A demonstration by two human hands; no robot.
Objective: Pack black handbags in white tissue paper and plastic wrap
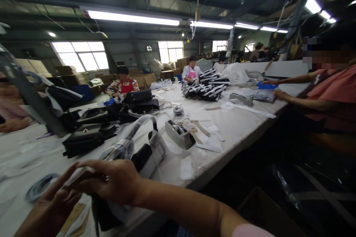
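Note:
My left hand (51, 207) and my right hand (112, 179) meet at the lower left, fingertips close together. Both hands are closed, pinching at a thin pale piece that is too blurred to name. Just beyond and partly beneath my right hand lies a black handbag (141, 157) with white wrapping on it. Its handle (136, 129) is covered in clear plastic and arches up over the bag. My right forearm and hand hide part of the bag. Left of my hands is a roll of tape (41, 187), and brown card pieces (76, 220) lie under them.
A grey tape dispenser (179, 135) stands beyond the bag, among paper scraps. Black bags (83, 139) lie at the left, and a pile of wrapped handles (205, 85) farther back. Co-workers sit across the table (236, 127); one person (328, 100) stands at the right.

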